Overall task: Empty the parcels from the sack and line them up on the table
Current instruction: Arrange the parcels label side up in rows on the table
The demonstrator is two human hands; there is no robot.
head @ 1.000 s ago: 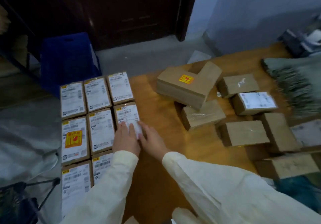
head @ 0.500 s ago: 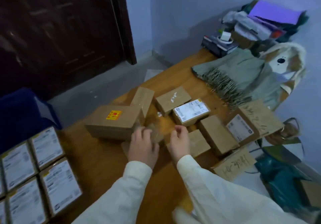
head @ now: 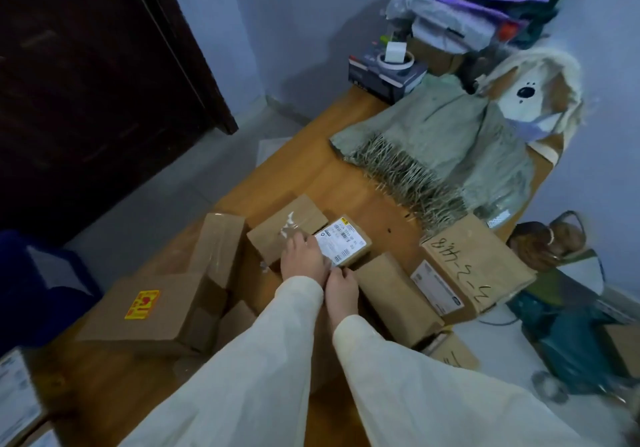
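A small brown parcel with a white shipping label (head: 348, 244) lies among several loose cardboard parcels on the wooden table (head: 332, 183). My left hand (head: 304, 259) rests flat on its left edge, touching the plain taped parcel (head: 277, 228) beside it. My right hand (head: 341, 290) pinches the labelled parcel's near corner with curled fingers. Around them lie a large box with a yellow-red sticker (head: 145, 311), a plain box (head: 394, 297) and a box with handwriting (head: 478, 263). Lined-up labelled parcels (head: 14, 398) show at the lower left edge.
A fringed grey-green scarf (head: 433, 141), a plush dog (head: 530, 96) and a dark box with a tape roll (head: 388, 72) crowd the table's far end. A teal bag (head: 568, 339) sits at the right, a blue crate (head: 41, 283) on the floor at left.
Both hands left the lined-up rows at the left and moved right to the loose pile, past the taped parcel and onto the labelled parcel. My view swung right with them.
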